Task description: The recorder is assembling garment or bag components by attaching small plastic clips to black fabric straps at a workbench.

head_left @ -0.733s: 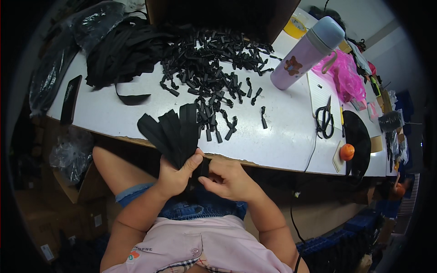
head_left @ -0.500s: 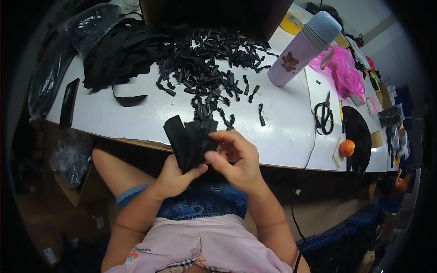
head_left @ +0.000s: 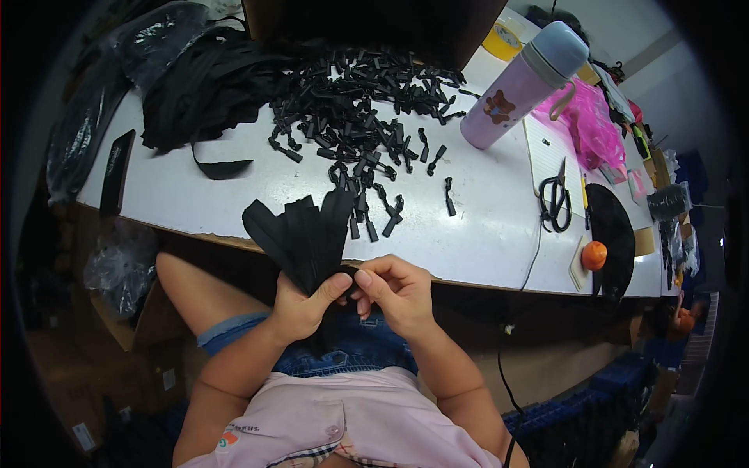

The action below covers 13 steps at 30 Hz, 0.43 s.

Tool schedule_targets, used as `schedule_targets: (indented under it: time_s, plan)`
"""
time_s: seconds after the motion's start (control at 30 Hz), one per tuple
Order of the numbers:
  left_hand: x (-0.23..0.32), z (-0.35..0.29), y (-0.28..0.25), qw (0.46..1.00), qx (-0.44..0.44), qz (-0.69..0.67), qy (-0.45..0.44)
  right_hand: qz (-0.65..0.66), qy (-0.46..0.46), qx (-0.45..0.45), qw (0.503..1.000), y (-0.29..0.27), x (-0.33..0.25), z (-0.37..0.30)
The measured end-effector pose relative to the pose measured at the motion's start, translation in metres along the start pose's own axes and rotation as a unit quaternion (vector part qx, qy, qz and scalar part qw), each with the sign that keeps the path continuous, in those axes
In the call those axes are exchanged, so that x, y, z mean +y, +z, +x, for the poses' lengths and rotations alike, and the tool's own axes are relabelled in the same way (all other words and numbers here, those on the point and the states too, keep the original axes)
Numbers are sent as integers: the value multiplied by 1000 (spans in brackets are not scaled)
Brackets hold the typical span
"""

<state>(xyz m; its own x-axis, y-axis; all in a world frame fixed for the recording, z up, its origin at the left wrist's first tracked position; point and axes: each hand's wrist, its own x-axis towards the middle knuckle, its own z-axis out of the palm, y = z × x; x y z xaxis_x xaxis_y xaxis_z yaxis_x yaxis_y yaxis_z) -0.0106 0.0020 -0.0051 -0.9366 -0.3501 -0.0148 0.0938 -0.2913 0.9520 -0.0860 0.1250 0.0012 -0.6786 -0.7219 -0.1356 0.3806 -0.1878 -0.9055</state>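
Note:
A fanned bunch of black zipper strips [head_left: 300,234] is clasped in my left hand [head_left: 300,308], the thumb pressed across its lower part and the free ends spread upward over the table edge. My right hand [head_left: 398,292] is closed in a pinch beside the left thumb, gripping the end of one black strip that bends toward it. Whether a small slider is also between those fingers is hidden. Beyond my hands lies a heap of black zipper sliders with pulls [head_left: 343,117], several of them scattered toward the table's near edge.
At the left are a pile of black strips [head_left: 203,93], clear plastic bags [head_left: 160,47] and a black phone-like slab [head_left: 117,173]. To the right stand a lilac bottle [head_left: 515,90], scissors [head_left: 555,204] on a notepad, an orange fruit [head_left: 594,255] and a pink bag [head_left: 585,129].
The strip bunch has swung left and opened wider. My right hand has come down from the bunch's upper side to a pinch beside my left thumb.

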Motion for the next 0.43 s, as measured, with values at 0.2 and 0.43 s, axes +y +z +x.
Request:
schedule_targets:
  time_s: [0.2,0.43]
  plan:
    - [-8,-8,-3,983,-2,167,74,-90,-44,-2,995,-2,3,1]
    - [-1,-4,-6,996,19,24,-79,-317,-188,53,928,-13,0,24]
